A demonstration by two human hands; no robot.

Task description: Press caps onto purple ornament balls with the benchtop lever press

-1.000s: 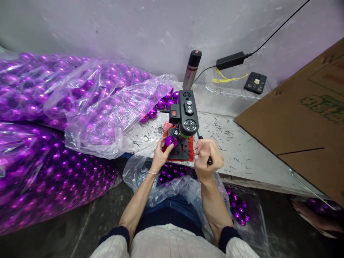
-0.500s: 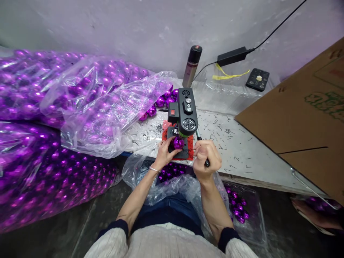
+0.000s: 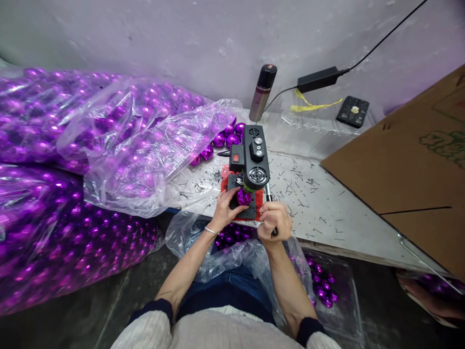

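A small black bench press machine (image 3: 256, 157) with a red switch stands on a red mat (image 3: 259, 198) at the table's front edge. Under its head sits a shiny purple faceted ball (image 3: 243, 197), partly covered by the machine. My left hand (image 3: 225, 212) holds this ball from the left, thumb in front and fingers behind. My right hand (image 3: 275, 224) is wrapped round the black grip of the machine's lever (image 3: 268, 193), on the right side. More purple balls (image 3: 232, 140) lie on the table behind the machine.
Clear plastic bags full of purple balls (image 3: 72, 232) fill the left. An open bag of balls (image 3: 232, 235) lies at my lap; a clear tub (image 3: 354, 300) stands below right. A spray can (image 3: 263, 92), power adapter (image 3: 317, 79) and cardboard box (image 3: 407, 160) are around. Black scraps litter the table.
My right hand has shifted slightly left and down with the lever. My left hand stays at the ball under the machine. The whole view has shifted a little.
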